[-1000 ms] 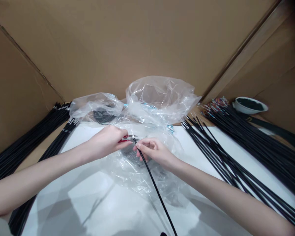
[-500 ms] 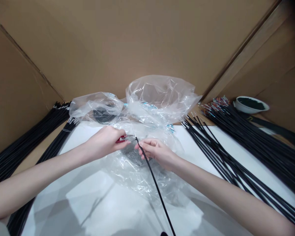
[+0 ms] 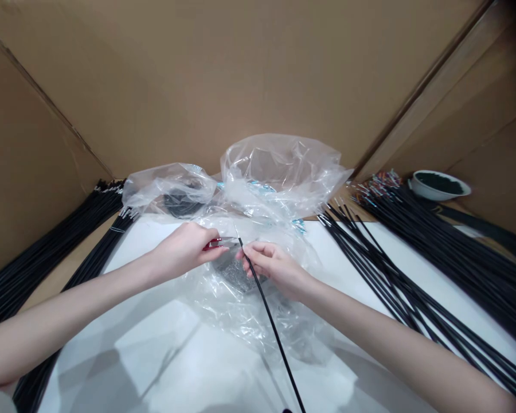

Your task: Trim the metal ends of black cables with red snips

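Note:
My left hand (image 3: 195, 244) is closed on small red-handled snips (image 3: 212, 244). Their thin metal blades point right, reaching the bare end of a black cable (image 3: 269, 316); whether they touch it is hard to make out. Pale, thin strands stick up from the cable's tip. Just below that end, my right hand (image 3: 270, 264) pinches the cable between thumb and fingers. From there the cable slants down and out of the bottom of the view. Beneath both hands lies a crumpled clear plastic bag (image 3: 258, 332) with grey scraps inside.
Black cable bundles lie at the left (image 3: 60, 229) and the right (image 3: 438, 246), with looser cables (image 3: 370, 269) between. A white bowl (image 3: 430, 189) of dark green stuff stands back right. More clear plastic (image 3: 279, 160) heaps against the cardboard wall (image 3: 258, 69).
The cable's bare end has shifted very slightly, and the snips' blades look closer together. Both hands stay in nearly the same place.

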A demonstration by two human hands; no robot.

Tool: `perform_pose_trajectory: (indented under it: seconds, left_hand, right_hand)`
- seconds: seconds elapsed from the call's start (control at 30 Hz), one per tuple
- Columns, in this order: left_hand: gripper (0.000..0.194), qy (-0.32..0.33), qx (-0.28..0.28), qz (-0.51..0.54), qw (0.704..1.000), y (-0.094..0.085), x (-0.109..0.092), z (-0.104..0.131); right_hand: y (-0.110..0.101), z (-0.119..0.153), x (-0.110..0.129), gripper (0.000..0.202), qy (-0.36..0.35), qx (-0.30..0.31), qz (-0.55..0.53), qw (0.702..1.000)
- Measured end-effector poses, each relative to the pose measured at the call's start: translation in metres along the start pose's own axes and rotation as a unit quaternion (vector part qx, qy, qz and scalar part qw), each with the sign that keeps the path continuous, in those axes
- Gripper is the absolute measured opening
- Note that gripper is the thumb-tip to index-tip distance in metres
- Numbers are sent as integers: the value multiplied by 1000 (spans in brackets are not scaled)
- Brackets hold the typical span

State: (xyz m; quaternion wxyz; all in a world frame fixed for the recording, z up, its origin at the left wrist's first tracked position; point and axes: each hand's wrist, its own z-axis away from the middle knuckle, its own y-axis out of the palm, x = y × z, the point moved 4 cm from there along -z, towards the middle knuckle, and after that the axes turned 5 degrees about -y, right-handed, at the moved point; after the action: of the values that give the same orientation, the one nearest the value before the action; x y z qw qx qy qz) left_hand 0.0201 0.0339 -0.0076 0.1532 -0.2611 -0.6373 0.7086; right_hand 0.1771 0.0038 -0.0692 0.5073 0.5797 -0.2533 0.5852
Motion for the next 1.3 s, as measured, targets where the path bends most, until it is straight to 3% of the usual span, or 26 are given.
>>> perform_pose_trajectory:
  seconds: [0.17, 0.63, 0.9, 1.13, 1.3]
  left_hand:
    - [31, 4, -12, 3, 1000, -5, -3, 2]
    - [33, 30, -11, -52, 998, -5, -12, -4]
    - [33, 6, -13, -7, 1000, -7, 1, 6]
    - [29, -40, -12, 62, 997, -13, 6, 11]
    - [27, -25, -35, 81, 996, -16, 6, 13]
  right_hand:
    - [1, -1, 3, 32, -14, -4, 53, 998]
    - [7, -2, 3, 34, -11, 18, 61, 998]
    - [-1, -2, -3, 32, -10, 18, 5, 1000]
    - [-4, -1, -7, 33, 36, 22, -63, 997]
    - [-3, -1, -4, 29, 32, 22, -62, 997]
